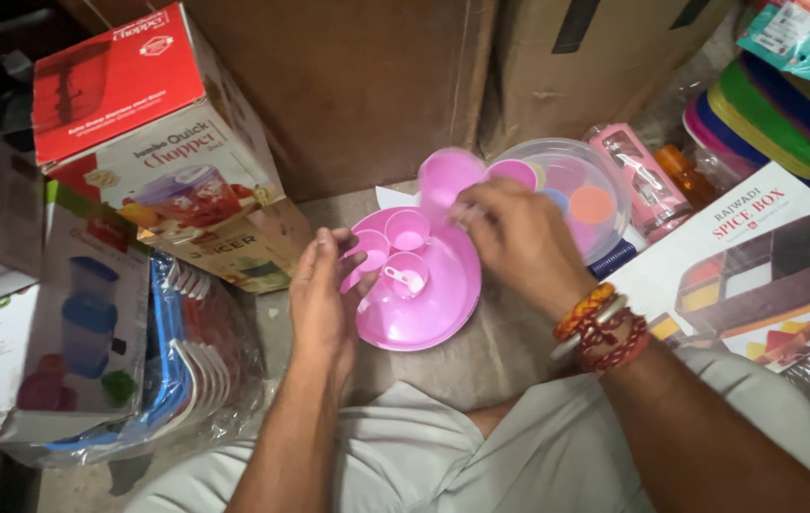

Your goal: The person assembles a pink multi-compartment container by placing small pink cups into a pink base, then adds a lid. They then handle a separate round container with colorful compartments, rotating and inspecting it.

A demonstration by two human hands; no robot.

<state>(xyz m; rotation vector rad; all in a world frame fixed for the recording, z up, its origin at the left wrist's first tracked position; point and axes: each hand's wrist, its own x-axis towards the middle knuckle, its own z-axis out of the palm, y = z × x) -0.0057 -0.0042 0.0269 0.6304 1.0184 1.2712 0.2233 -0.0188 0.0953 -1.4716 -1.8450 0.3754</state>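
Currently: pink round tray (429, 313) with small pink cups, held between two bare hands on the floor.

Left hand (321, 299) rests against the tray's left rim, fingers loosely spread and touching one small cup (370, 249); right hand (519, 242) pinches a pink lid (450, 176) at the tray's far edge, just beside a clear lidded container (571, 190) of coloured discs. Two more cups (408, 228) sit loose inside, one holding a tiny spoon (397, 276). Risk, as judged: the lid (gripped only at its edge) could slip, or a tilt of the tray could tumble the unsecured cups toward the cardboard boxes (153, 142) crowding the left.
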